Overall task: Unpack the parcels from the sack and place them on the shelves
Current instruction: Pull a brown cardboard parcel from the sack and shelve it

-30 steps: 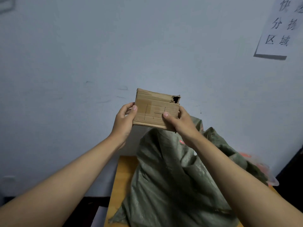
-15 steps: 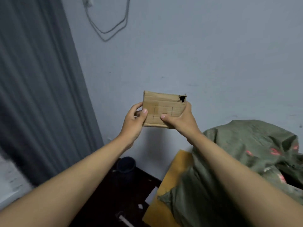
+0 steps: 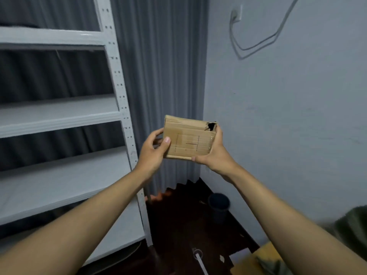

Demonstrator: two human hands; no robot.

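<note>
- The parcel, a small cardboard box, is up in the air in front of the person, held between both hands and well apart from the shelves on their left.
- The left hand grasps the box's left edge, thumb across the front face, fingers curled behind it.
- The right hand grasps the right edge and lower corner, thumb lying along the bottom, fingers wrapped up the side.
- The step in hand looks like carrying the box over to a shelf. To do it well, I'd keep both hands on until the box's underside rests flat on a board, and slide it well back from the front lip.
- The top right corner is torn open to a dark hole; best keep that corner upward and not squeeze there, lest the cardboard give or something slip out.
- The upright post stands between box and boards, so the box should go round it, not into it.
- Hard to tell: what is inside the box, and what the faint pen lines on its face mean.
- The sack is cut off at the right edge, blurred; whether more parcels remain in it I cannot see.
- The shelves run out of view to the left.
</note>
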